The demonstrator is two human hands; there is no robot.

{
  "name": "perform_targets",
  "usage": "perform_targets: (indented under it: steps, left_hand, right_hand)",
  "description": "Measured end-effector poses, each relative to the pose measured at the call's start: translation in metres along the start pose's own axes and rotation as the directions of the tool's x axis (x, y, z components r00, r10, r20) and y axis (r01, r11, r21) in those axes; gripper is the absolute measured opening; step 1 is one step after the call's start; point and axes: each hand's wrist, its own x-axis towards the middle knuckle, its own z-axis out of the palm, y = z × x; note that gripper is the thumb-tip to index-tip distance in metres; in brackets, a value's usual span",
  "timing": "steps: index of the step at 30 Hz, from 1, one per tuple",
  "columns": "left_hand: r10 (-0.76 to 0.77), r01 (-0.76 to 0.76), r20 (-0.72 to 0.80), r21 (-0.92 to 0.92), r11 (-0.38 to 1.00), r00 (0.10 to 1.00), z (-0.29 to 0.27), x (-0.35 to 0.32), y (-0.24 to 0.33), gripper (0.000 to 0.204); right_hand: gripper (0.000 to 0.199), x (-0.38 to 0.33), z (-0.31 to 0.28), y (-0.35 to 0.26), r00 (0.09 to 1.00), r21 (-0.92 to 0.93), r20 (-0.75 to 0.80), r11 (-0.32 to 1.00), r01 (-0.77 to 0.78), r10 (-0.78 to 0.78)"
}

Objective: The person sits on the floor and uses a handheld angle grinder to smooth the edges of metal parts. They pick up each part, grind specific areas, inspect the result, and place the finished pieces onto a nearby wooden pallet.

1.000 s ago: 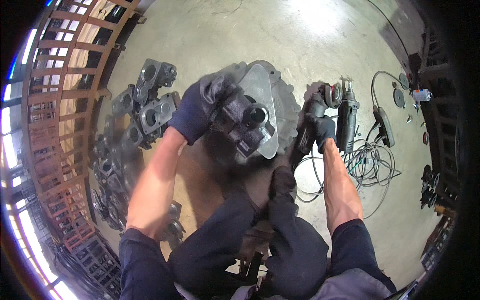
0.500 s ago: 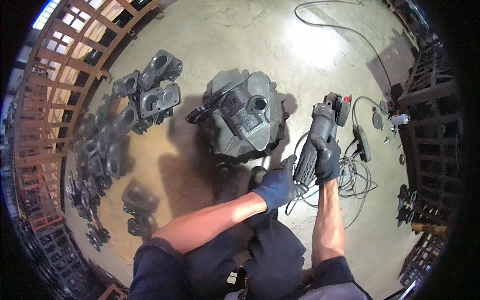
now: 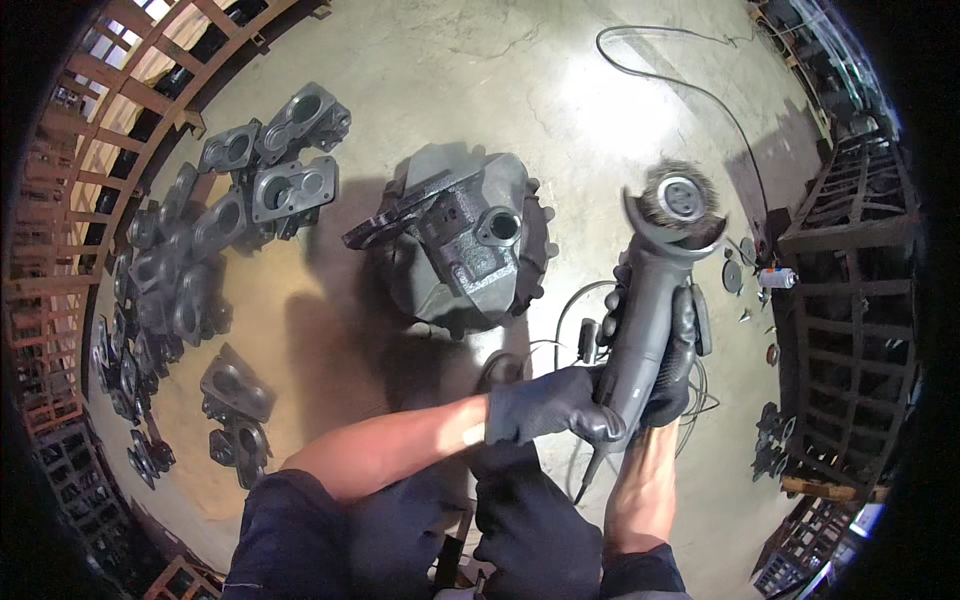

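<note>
An angle grinder [image 3: 645,340] with a round wire brush [image 3: 683,200] at its far end is held between both my gloved hands, right of centre. My right hand [image 3: 680,355] wraps the grinder's body from beneath and from the right, its fingers partly hidden behind it. My left hand [image 3: 560,405] grips the rear end near the power cord, thumb laid across the casing. The brush faces up, with a curved guard [image 3: 680,238] on its near side. Left of the grinder, a large dark cast-metal housing [image 3: 450,240] with a round port rests on the floor, apart from the tool.
Several flanged metal castings [image 3: 225,215] lie in a group at left. Metal racks line both sides, including a dark crate [image 3: 850,260] at right. Near it lie a spray can [image 3: 778,278] and a disc [image 3: 732,276]. A cable [image 3: 700,65] snakes across the far floor.
The grinder has been turned over in my hands, so its brush now faces up. My left hand has come onto its rear end. The view has shifted slightly right.
</note>
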Motion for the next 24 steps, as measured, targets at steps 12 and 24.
perform_targets:
  steps: [12, 24]
  left_hand:
    - [0.444, -0.198, -0.362, 0.547, 0.813, 0.82, 0.021, 0.039, -0.038, 0.039]
    - [0.054, -0.33, -0.374, -0.733, 0.595, 0.926, 0.033, 0.06, -0.06, 0.06]
  right_hand:
    - [0.072, -0.001, 0.009, -0.026, 0.993, -0.705, 0.038, 0.701, 0.107, -0.114]
    - [0.051, 0.0, 0.021, -0.018, 0.912, -0.955, 0.263, 0.049, 0.293, -0.313]
